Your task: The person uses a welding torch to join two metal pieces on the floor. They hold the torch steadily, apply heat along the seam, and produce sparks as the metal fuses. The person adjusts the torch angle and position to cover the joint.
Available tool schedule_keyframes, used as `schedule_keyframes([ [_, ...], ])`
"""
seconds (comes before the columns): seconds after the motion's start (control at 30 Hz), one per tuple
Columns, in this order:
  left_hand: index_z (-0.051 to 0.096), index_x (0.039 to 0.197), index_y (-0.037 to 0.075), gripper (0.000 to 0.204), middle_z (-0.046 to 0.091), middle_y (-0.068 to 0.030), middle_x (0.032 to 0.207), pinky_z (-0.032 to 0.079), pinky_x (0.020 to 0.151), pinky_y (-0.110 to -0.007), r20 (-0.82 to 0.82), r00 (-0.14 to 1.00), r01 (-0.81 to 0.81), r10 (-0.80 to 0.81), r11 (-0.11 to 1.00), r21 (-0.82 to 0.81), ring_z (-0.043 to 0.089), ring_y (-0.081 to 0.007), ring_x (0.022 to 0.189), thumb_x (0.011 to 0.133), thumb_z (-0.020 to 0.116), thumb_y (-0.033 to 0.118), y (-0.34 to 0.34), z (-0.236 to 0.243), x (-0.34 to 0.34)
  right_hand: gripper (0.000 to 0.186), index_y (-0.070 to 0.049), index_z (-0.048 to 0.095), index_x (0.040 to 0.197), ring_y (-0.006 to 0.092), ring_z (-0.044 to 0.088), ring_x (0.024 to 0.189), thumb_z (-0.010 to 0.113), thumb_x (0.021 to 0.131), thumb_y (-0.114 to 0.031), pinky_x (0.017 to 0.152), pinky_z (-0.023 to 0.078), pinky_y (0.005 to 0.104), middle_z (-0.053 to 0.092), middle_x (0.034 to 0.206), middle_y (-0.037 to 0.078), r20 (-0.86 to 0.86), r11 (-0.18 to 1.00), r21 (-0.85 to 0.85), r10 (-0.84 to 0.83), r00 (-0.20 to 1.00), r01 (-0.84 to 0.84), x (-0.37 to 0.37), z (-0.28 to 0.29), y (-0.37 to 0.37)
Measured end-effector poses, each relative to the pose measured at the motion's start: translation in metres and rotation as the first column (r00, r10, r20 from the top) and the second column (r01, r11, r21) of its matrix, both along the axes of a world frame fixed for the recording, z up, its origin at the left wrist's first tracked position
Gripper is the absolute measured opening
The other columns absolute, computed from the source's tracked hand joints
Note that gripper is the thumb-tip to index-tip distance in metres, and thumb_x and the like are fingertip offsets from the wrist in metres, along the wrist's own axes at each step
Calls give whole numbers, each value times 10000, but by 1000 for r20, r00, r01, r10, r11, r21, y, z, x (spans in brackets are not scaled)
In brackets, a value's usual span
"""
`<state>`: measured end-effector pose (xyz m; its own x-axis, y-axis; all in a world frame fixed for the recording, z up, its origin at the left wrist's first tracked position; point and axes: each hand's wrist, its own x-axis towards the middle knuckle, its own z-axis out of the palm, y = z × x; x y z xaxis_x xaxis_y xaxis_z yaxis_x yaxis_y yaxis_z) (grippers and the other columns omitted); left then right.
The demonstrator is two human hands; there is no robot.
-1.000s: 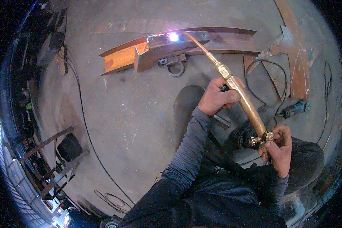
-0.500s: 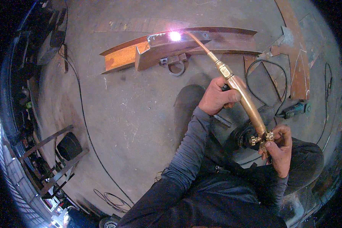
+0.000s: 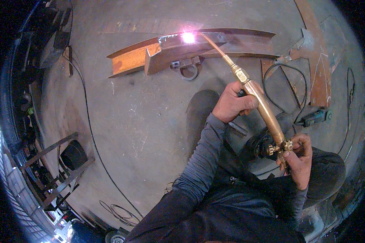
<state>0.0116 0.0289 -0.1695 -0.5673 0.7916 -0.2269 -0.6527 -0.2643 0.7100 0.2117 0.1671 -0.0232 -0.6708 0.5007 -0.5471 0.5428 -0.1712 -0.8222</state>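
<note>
torch (image 3: 267, 112) | gripped in both hands (image 3: 233, 104) | nozzle (image 3: 213, 45) beyond them, toward beam (image 3: 247, 42)

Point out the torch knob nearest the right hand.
The brass knob on the right of the torch, beside the right hand; the other knob juts left, farther away.

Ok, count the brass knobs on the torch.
2, both near the lower end of the torch: the left knob juts out sideways, the right knob sits opposite. Others may be hidden.

Brass torch (image 3: 267, 115), slanted, copper tip (image 3: 214, 46) beside white glare (image 3: 188, 37); rusty steel beam (image 3: 249, 43), lying crosswise on floor (image 3: 150, 117)
</note>
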Motion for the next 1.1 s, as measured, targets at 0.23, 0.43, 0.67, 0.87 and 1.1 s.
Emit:
schedule_keyframes([
  [0.23,677,1045,76,369,675,0,803,383,452,-204,4,1000,-14,14,1000,27,518,-51,539,781,830,283,0,-3,1,341,-56,520,1173,154,632,616,663,865,-84,462,492,252,573,880,73,-11,999,-35,-3,1000,3,2,-1,1],
  [0.43,680,1053,76,453,673,1,804,384,458,-208,4,1000,-6,6,1000,21,526,-52,549,764,859,375,0,-2,1,344,-58,536,1176,152,629,609,678,872,-132,465,487,244,574,883,72,-28,999,-34,6,1000,-7,2,-2,2],
  [0.67,674,1073,67,473,666,-7,800,377,452,-215,-6,1000,-23,23,999,22,519,-56,544,768,854,379,0,-2,1,328,-68,519,1163,147,629,612,675,876,-97,470,486,242,578,877,60,-10,1000,-25,17,1000,-17,1,-1,1],
  [0.87,669,1079,57,431,654,-5,787,376,448,-216,-7,1000,-21,21,1000,-19,514,-55,540,780,832,322,-1,0,1,342,-78,489,1146,145,631,620,679,864,-42,480,489,239,580,875,59,-7,1000,-22,5,1000,-6,0,0,0],
  [1.1,676,1072,67,400,684,-12,823,383,455,-209,-7,1000,-25,25,999,-26,523,-54,547,768,819,284,0,2,0,328,-70,483,1131,150,634,612,683,872,-47,471,489,242,588,868,69,-7,999,-43,-2,1000,1,-2,0,0],
])
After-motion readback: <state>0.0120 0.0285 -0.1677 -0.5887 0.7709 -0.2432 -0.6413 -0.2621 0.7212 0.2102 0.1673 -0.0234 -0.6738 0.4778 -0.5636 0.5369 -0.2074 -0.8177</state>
